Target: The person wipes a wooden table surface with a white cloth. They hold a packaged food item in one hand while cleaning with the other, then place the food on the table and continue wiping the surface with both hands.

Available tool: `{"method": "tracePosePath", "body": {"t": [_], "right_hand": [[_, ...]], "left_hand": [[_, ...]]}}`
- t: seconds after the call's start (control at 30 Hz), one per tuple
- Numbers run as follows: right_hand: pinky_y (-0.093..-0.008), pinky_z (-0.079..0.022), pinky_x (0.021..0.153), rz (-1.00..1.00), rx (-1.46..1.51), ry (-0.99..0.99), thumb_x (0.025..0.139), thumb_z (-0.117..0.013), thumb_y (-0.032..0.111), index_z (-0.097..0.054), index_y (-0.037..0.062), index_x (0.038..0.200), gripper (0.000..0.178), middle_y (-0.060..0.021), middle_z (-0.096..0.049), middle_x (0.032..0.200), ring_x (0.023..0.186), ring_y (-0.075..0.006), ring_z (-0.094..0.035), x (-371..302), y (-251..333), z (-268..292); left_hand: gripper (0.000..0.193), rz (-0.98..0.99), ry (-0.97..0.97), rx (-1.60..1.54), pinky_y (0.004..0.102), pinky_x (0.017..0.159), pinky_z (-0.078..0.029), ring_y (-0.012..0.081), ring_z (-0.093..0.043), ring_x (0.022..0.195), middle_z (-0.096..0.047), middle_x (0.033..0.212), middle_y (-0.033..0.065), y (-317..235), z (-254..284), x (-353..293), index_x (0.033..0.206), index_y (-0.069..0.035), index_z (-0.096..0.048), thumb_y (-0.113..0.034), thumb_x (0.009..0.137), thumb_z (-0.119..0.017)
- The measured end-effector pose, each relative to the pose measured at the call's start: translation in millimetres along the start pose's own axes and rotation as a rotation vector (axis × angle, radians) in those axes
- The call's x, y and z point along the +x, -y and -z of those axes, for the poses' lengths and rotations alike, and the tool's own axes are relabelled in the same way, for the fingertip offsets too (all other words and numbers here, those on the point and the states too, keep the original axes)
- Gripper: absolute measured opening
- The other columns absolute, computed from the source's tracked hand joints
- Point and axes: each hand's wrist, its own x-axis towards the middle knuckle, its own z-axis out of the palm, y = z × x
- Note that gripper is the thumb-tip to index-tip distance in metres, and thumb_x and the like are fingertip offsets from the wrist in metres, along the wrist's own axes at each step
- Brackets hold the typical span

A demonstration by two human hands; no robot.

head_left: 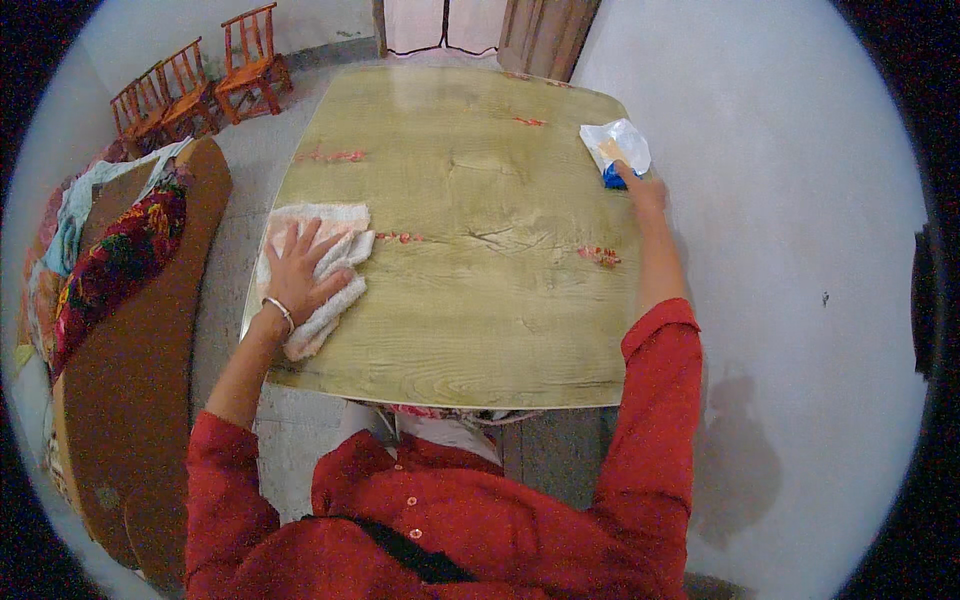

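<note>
My left hand (297, 270) lies flat with its fingers spread on a white and pale peach cloth (345, 220), pressing it against the table's left side. A light bracelet circles that wrist. At the far right edge of the table, my right hand (643, 187) closes on a white and blue plastic packet (628, 137). The packet's blue end is by my fingers, and a yellowish patch shows on its white part. My thumb and some of the fingers are hard to make out there. Both rest on the greenish wood-grain table (470, 330), which has red flower prints.
A brown sofa (140, 380) runs along the left, with a colourful patterned cloth (125, 260) and other fabrics over it. Several wooden chairs (250, 70) line the back left wall. A white wall (800, 250) stands close on the right. A wooden door (545, 35) and pale curtains (415, 25) are beyond the table.
</note>
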Motion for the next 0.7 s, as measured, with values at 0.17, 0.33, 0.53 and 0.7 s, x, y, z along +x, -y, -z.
{"method": "tracePosePath", "body": {"t": [0.17,0.33,0.53,0.7], "right_hand": [[-0.036,-0.045,0.082,0.039,0.078,-0.056,0.05,-0.083,0.041,-0.055,-0.0093,0.106,0.08,-0.0201,-0.059,0.108,0.097,-0.0287,-0.058,11.5,13.0,-23.2],[-0.035,-0.046,0.075,0.035,0.348,0.099,0.049,-0.086,0.023,-0.056,-0.0093,0.104,0.07,-0.017,-0.06,0.103,0.087,-0.0252,-0.059,16.3,14.0,-25.5],[-0.0336,-0.047,0.07,0.076,0.252,0.102,0.048,-0.086,0.019,-0.058,-0.0077,0.101,0.066,-0.0123,-0.062,0.096,0.082,-0.0222,-0.059,36.2,4.7,-36.9],[-0.0336,-0.047,0.067,0.093,0.352,0.25,0.048,-0.086,0.017,-0.06,-0.0062,0.095,0.059,-0.0087,-0.064,0.09,0.076,-0.0185,-0.06,22.6,0.6,-14.2]], "left_hand": [[0.06,-0.012,-0.014,-0.009,0.0638,0.1,-0.002,0.0395,-0.018,0.132,-0.028,0.142,0.0144,-2.6,4.9,2.6,0.128,-0.024,-0.047,-0.057,0.078,-0.051],[0.06,-0.005,-0.015,-0.034,0.0629,0.1,-0.001,0.0395,-0.018,0.132,-0.028,0.142,0.0144,-2.7,1.2,2.3,0.128,-0.023,-0.048,-0.057,0.078,-0.05],[0.059,-0.008,-0.015,-0.037,0.0625,0.101,-0.001,0.04,-0.018,0.132,-0.029,0.142,0.0141,-2.7,3.0,2.2,0.128,-0.024,-0.048,-0.056,0.078,-0.051],[0.057,-0.013,-0.034,-0.045,0.0641,0.1,-0.003,0.0393,-0.019,0.132,-0.029,0.142,0.013,-6.8,3.3,4.3,0.127,-0.026,-0.048,-0.056,0.078,-0.052]]}}
